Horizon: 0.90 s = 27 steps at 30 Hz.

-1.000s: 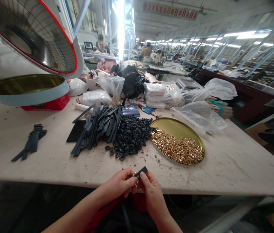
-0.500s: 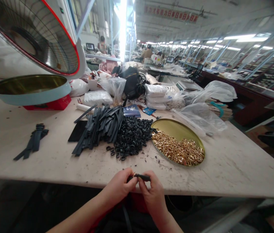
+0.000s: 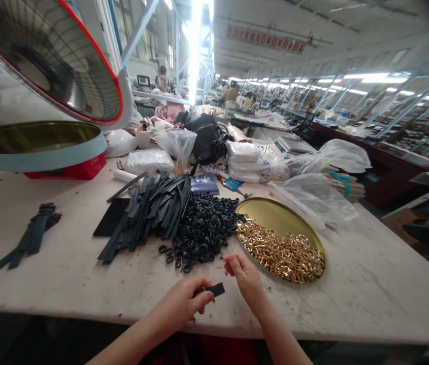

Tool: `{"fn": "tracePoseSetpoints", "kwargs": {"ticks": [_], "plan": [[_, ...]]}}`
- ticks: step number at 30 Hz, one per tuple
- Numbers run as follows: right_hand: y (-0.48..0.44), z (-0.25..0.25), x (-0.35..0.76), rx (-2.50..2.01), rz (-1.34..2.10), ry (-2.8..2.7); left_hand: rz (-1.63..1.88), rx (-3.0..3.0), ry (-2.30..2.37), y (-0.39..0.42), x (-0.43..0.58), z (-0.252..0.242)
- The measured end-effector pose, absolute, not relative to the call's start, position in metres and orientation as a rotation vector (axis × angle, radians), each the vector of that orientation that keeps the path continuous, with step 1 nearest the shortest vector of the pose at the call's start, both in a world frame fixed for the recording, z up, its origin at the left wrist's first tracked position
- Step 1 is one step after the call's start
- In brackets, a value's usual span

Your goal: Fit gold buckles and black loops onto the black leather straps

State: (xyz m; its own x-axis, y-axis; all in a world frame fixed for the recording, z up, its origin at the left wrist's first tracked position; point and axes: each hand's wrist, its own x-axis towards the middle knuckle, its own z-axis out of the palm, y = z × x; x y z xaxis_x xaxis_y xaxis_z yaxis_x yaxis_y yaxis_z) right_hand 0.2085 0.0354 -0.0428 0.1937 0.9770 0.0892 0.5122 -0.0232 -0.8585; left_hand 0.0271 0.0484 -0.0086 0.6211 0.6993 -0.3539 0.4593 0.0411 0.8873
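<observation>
My left hand [image 3: 184, 304] is closed on the end of a dark strap [image 3: 213, 290] just above the near table edge. My right hand [image 3: 245, 274] has let go of it and reaches forward with loosely curled fingers, close to the pile of black loops [image 3: 202, 228] and the gold round tray [image 3: 275, 213] holding several small gold metal pieces [image 3: 286, 251]. Left of the loops lies a heap of dark straps [image 3: 149, 213].
A small bundle of straps [image 3: 28, 238] lies at the left. A round tin with its raised lid [image 3: 35, 142] stands at the back left on a red box. Plastic bags [image 3: 313, 187] and a black bag [image 3: 206, 137] crowd the back of the table [image 3: 369, 284].
My right hand has released the strap and moved forward toward the loops and gold tray. My left hand keeps the strap. The camera has tilted slightly.
</observation>
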Motion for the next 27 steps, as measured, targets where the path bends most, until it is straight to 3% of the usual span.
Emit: {"fn": "tracePoseSetpoints", "kwargs": {"ticks": [6, 15, 20, 25, 27], "plan": [[0.097, -0.063, 0.232, -1.773, 0.471, -1.514, 0.246, 1.520, 1.111, 0.064, 0.035, -0.020], [0.086, -0.073, 0.224, -1.728, 0.573, -1.391, 0.336, 1.601, 1.136, 0.059, 0.034, -0.021], [0.049, -0.056, 0.206, -1.599, 0.870, -1.238, 0.474, 1.658, 1.183, 0.053, 0.030, -0.008], [0.009, -0.032, 0.180, -1.177, 1.470, -0.733, 0.559, 1.826, 1.258, 0.042, 0.032, -0.002], [0.001, -0.028, 0.176, -1.097, 1.510, -0.612, 0.533, 1.888, 1.248, 0.037, 0.032, 0.000]]}}
